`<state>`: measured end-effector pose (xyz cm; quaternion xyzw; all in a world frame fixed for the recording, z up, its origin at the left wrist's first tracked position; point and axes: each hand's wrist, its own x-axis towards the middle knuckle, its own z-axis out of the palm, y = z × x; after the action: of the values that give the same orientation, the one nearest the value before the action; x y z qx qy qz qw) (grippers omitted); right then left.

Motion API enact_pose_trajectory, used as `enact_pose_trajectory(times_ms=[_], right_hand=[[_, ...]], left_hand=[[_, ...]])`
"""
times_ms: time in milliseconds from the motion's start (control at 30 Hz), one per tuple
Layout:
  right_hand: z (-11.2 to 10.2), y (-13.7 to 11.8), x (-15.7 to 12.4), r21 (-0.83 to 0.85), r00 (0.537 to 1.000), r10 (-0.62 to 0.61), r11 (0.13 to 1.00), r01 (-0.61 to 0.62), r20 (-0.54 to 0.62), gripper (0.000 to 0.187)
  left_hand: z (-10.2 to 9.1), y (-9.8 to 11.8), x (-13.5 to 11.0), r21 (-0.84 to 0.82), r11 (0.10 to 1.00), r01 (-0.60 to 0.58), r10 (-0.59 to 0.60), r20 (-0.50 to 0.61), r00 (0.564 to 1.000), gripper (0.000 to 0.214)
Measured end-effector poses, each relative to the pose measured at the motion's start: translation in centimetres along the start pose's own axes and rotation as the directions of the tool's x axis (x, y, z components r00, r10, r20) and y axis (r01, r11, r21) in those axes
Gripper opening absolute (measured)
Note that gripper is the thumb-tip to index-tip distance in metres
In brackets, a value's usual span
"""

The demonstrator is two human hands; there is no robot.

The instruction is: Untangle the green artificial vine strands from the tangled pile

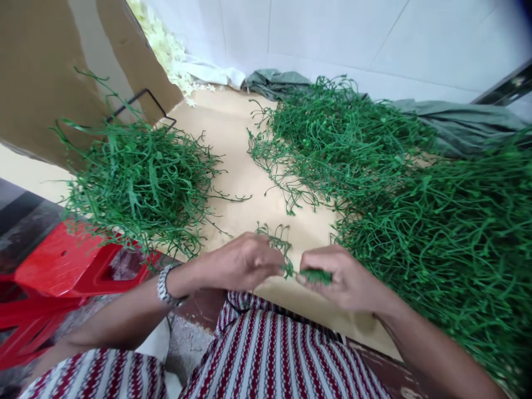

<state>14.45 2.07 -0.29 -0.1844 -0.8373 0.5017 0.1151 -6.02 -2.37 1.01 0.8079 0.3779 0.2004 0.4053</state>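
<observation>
Currently, small bunch of thin green stems (316,276): pinched in right hand (343,274), over cream desk (241,166). Left hand (247,259): curled alongside; grip cannot be told. Stems are best aligned uncrushed.

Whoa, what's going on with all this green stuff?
Someone is handling thin green stems at a table. Their right hand grips a small bunch, and their left hand is close beside it, seemingly pinching a few more. One pile lies on the left; a bigger heap spreads across the right.
</observation>
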Motion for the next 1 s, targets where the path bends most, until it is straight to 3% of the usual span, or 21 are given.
enact_pose_trajectory(times_ms=[133, 233, 433, 633, 733, 833, 1000], right_hand=[[-0.2, 0.6, 0.9, 0.195, 0.981, 0.193, 0.963, -0.185, -0.024, 0.021], [-0.1, 0.7, 1.1, 0.271, 0.974, 0.223, 0.94, -0.206, -0.033, 0.026], [0.3, 1.2, 0.8, 0.262, 0.978, 0.206, 0.946, -0.191, -0.03, 0.026], [0.5, 1.5, 0.6, 0.133, 0.976, 0.159, 0.981, -0.14, -0.145, 0.017], [1.0, 1.5, 0.7, 0.06, 0.959, 0.129, 0.991, -0.118, -0.251, 0.014], [2.0, 1.6, 0.9, 0.02, 0.929, 0.122, 0.992, -0.123, -0.35, 0.014], [3.6, 1.7, 1.3, 0.128, 0.873, 0.176, 0.983, -0.131, -0.455, 0.015]], left_hand=[[-0.2, -0.7, 0.7, -0.391, 0.889, 0.24, -0.236, 0.058, 0.97, 0.028], [-0.1, -0.6, 0.8, -0.482, 0.821, 0.305, -0.314, 0.064, 0.947, 0.021], [0.2, -0.1, 0.6, -0.492, 0.811, 0.316, -0.378, -0.029, 0.925, 0.02], [0.8, -0.3, 0.4, -0.31, 0.925, 0.219, -0.301, -0.246, 0.921, 0.017], [1.5, -0.3, 0.4, -0.305, 0.929, 0.21, -0.314, -0.346, 0.884, 0.016], [2.3, -0.2, 0.4, -0.399, 0.884, 0.243, -0.404, -0.39, 0.827, 0.012], [3.1, 0.1, 0.5, -0.395, 0.884, 0.252, -0.423, -0.442, 0.791, 0.005]])
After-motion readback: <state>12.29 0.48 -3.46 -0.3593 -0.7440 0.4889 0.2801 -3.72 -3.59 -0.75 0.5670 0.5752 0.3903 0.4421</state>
